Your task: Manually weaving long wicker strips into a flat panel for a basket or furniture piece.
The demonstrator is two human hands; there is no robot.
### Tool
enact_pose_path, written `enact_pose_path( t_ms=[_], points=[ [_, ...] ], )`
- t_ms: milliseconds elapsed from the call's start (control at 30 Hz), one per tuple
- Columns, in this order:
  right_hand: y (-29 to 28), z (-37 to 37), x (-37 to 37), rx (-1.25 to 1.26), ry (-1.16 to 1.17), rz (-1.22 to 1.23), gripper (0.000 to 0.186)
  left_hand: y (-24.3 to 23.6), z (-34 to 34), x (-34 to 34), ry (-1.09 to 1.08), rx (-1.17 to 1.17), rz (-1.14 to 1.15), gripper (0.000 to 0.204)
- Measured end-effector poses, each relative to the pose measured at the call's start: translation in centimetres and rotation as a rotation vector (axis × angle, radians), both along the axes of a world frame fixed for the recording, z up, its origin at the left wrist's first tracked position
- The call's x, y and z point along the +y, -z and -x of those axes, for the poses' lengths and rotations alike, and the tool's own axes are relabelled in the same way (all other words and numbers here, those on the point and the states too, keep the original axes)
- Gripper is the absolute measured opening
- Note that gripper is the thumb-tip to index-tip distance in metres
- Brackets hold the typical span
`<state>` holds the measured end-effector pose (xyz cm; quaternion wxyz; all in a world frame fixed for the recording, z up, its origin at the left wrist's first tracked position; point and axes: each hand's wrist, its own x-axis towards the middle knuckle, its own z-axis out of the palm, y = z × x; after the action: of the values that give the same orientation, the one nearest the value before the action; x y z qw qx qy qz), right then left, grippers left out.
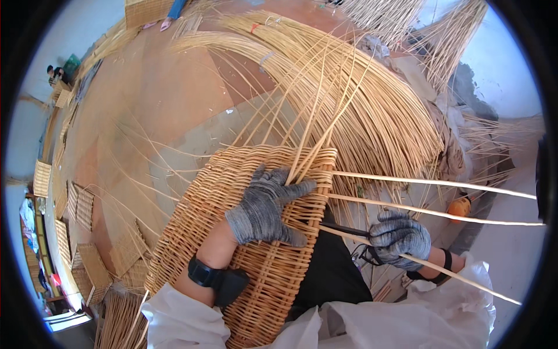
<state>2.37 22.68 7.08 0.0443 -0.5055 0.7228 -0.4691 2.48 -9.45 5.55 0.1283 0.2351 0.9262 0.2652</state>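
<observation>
A tan woven wicker panel (192, 218) lies slanted across my lap. My left hand (261, 206), in a grey knit glove, rests flat on it with the fingers spread, by the base of several upright rods (314, 125). Just off the panel's right edge, my right hand (401, 239), gloved alike, is closed round a narrow dark tool (347, 230). The tool's tip reaches the weave's edge; its exact kind is unclear. A black loop (367, 255) shows below this hand. One loose rod (465, 280) passes under the right hand, and two other rods (430, 182) stick out above it.
A large heap of long peeled rods (372, 110) covers the floor ahead. Thin rods (157, 145) fan out from the panel's left side. Woven pieces (93, 262) stand at the left. An orange round object (459, 208) sits at the right. Another person's leg (174, 11) shows far off.
</observation>
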Motion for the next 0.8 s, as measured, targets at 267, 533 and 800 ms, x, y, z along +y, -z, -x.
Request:
enact_pose_path(
  t_ms=[267,533,800],
  points=[
    [0.8,1.3,0.7,-0.027,-0.213,-0.125,0.02,-0.7,0.3,0.6,-0.027,-0.037,0.022,0.097],
    [0.4,1.7,-0.7,0.222,-0.167,-0.127,0.024,-0.6,0.4,0.5,-0.026,-0.014,0.026,0.098],
    [0.2,-0.1,-1.6,-0.272,-0.003,0.004,0.013,0.2,0.0,0.4,-0.027,0.046,-0.019,0.098]
  ],
)
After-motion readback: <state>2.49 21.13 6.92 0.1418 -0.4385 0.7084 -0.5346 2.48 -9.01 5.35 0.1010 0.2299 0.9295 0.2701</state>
